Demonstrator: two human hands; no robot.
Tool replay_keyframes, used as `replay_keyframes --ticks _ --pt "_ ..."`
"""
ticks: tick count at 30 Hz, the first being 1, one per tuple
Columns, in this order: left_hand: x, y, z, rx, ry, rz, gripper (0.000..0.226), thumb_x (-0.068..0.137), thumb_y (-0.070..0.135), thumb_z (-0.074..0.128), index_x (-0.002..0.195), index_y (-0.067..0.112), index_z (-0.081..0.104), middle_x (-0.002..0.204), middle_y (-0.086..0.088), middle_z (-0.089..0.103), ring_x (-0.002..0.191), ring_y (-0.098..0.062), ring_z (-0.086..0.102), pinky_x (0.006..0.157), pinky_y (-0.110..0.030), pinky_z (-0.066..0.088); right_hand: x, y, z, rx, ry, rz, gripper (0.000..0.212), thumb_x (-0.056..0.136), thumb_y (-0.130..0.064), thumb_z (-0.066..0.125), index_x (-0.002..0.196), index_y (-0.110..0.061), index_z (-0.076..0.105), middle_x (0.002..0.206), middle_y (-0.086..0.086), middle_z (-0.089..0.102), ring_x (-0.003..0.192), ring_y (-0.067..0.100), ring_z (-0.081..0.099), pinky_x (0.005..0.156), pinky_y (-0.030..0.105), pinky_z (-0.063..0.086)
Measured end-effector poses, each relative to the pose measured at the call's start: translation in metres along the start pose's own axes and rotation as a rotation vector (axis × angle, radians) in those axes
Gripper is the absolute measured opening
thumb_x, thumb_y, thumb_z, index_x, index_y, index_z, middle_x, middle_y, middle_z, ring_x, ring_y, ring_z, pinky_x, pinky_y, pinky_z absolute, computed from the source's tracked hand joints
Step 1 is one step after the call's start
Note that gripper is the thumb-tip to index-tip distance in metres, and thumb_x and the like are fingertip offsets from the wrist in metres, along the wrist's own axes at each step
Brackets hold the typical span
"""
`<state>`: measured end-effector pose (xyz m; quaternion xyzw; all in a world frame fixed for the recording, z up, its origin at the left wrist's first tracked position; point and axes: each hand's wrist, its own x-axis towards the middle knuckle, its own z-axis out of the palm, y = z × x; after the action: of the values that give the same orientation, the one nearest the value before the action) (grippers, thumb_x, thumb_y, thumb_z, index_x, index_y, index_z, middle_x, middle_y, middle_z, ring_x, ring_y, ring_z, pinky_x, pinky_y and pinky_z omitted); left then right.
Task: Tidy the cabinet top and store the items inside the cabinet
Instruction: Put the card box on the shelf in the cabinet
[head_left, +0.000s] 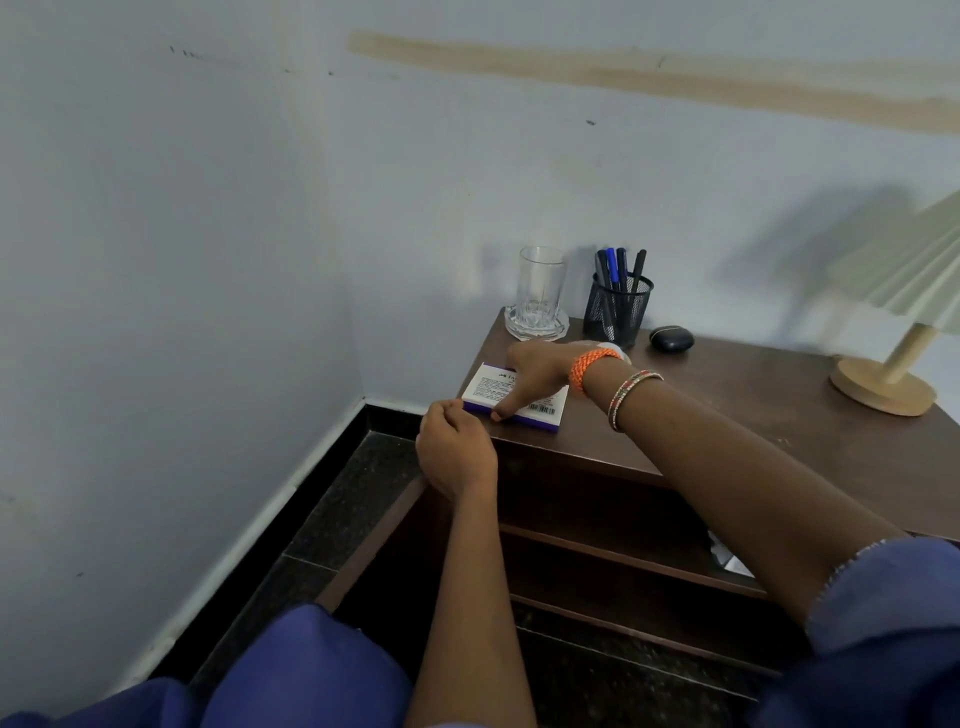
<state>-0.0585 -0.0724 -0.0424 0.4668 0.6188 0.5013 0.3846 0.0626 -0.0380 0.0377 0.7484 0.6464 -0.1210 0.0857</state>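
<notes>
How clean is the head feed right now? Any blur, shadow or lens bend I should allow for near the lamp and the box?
Head view: the lamp at the right edge is smeared, its shade soft, and it throws a broad shadow on the wall; wide-angle bend curves the wall stripe; the box under the right hand stays fairly sharp, its barcode visible; the left hand is sharp too.

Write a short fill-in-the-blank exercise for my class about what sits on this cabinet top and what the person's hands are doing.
1. The right hand rests on the white and purple ____.
2. The pens stand in a black mesh ____.
3. The glass beside the holder is ____ of liquid.
4. The lamp stands at the ____ end of the cabinet top.

Missing words: box; holder; empty; right
</notes>
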Motion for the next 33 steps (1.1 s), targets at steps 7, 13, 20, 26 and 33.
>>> replay_keyframes --ticks 7,13,20,26,33 --pt "-0.030 0.000 0.003 -0.069 0.119 0.072 0.029 0.094 0.006 0.038 0.112 0.012 0.060 0.111 -0.003 0.062 0.104 -0.016 0.058 0.082 -0.027 0.048 -0.041 0.024 -0.004 0.057 0.079 -0.038 0.076 0.067 -0.056 0.076 0.123 -0.012 0.048 0.119 0.007 0.056 0.104 0.020 0.052 0.089 0.032 0.047" --pt "-0.062 -0.018 0.017 0.091 0.142 0.373 0.037 0.082 -0.001 0.049 0.116 0.012 0.056 0.133 -0.007 0.049 0.131 -0.023 0.039 0.102 -0.039 0.042 -0.112 0.028 -0.007 0.073 0.140 -0.103 0.077 0.067 -0.055 0.076 0.126 -0.014 0.047 0.119 0.003 0.054 0.105 0.017 0.051 0.087 0.029 0.048" --pt "-0.097 -0.036 0.022 0.002 -0.019 0.397 0.013 0.075 0.001 0.052 0.072 0.014 0.054 0.086 -0.005 0.062 0.079 -0.020 0.056 0.062 -0.031 0.042 -0.188 0.040 0.042 0.176 0.086 -0.101 0.076 0.066 -0.050 0.079 0.126 -0.017 0.048 0.119 -0.002 0.053 0.106 0.015 0.052 0.092 0.032 0.048" --pt "-0.118 -0.081 0.035 0.215 -0.321 -0.093 0.026 0.088 0.008 0.044 0.095 0.015 0.069 0.104 -0.011 0.068 0.097 -0.031 0.062 0.077 -0.035 0.048 -0.192 0.075 0.130 0.321 -0.036 0.043 0.084 0.069 -0.048 0.078 0.137 -0.016 0.040 0.129 0.000 0.047 0.115 0.014 0.047 0.093 0.024 0.042" --pt "-0.120 -0.090 0.044 0.184 -0.659 -0.299 0.049 0.095 0.013 0.041 0.143 0.021 0.036 0.144 -0.010 0.043 0.130 -0.029 0.043 0.107 -0.033 0.037 -0.146 0.104 0.195 0.243 0.010 0.196 0.088 0.064 -0.047 0.079 0.135 -0.009 0.044 0.133 0.012 0.049 0.117 0.028 0.050 0.099 0.036 0.044"
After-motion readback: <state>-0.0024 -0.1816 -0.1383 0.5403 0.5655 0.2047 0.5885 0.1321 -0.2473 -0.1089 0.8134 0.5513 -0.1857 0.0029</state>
